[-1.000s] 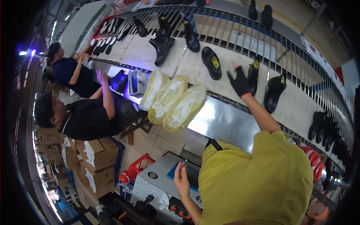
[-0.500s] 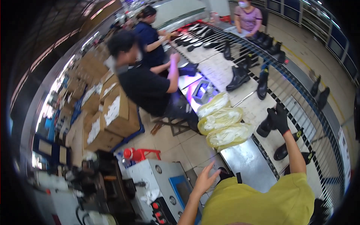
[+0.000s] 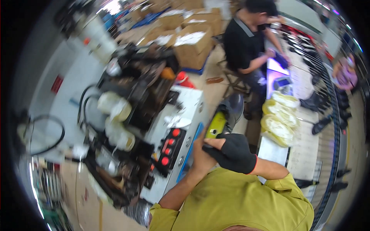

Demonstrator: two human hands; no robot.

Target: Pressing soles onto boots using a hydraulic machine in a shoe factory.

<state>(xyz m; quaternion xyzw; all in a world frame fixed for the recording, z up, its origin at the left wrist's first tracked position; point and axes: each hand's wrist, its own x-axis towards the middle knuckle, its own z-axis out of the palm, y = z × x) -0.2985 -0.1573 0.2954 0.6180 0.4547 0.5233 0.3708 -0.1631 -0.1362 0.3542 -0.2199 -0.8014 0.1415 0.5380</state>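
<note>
A black boot with a yellow-green shoe last in its opening is held in front of my body, toe pointing away. My bare left hand is closed along its left side, the fingers partly hidden. At the near end of the boot, my right hand, in a black glove with bare fingertips, is closed on it next to the left. Just left of my hands is a control box with red buttons on a pale machine.
Left stands the machine with dark parts and plastic-wrapped yellowish pads. Yellow plastic-covered bundles lie by the conveyor, which carries more black boots. A co-worker in black sits ahead; cardboard boxes stand behind the machine.
The view has swung left toward the machine. My gloved right hand has brought the boot from the conveyor to my front, and my left hand, empty and open before, has closed on it.
</note>
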